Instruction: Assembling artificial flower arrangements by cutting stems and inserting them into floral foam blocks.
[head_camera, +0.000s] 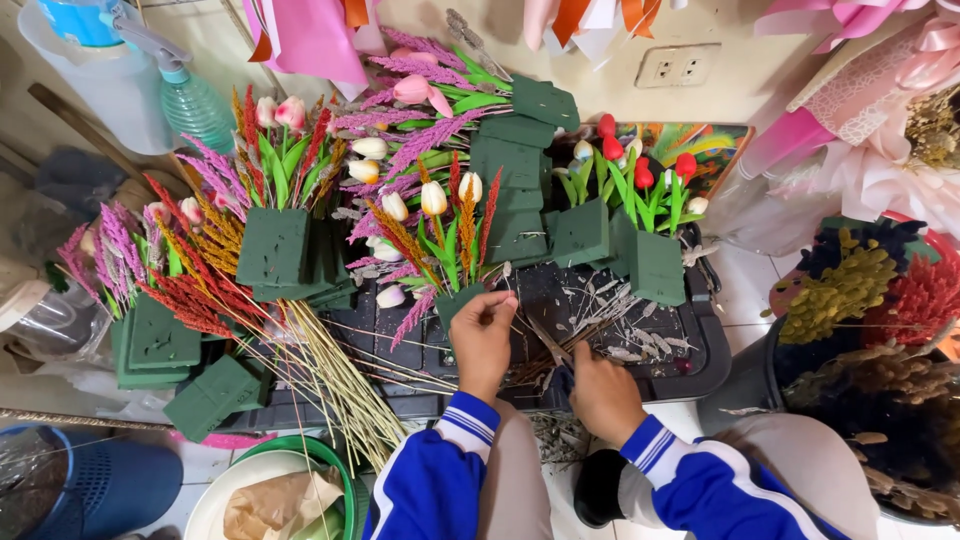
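The left hand (482, 340) pinches the base of a small dark green floral foam block (458, 300) bristling with cream tulips and dried stems, set on the black plastic tray (690, 350). The right hand (603, 392), at four o'clock from it, grips blue-handled scissors (553, 362). Two red tulip blocks (618, 240) stand at one o'clock; a clear spray bottle (190, 100) sits at eleven

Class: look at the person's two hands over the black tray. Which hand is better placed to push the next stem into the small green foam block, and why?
Probably the left hand: its fingers already touch the small green foam block holding white tulips and orange spikes. The right hand sits lower, gripping what looks like a cutting tool among trimmed stems.
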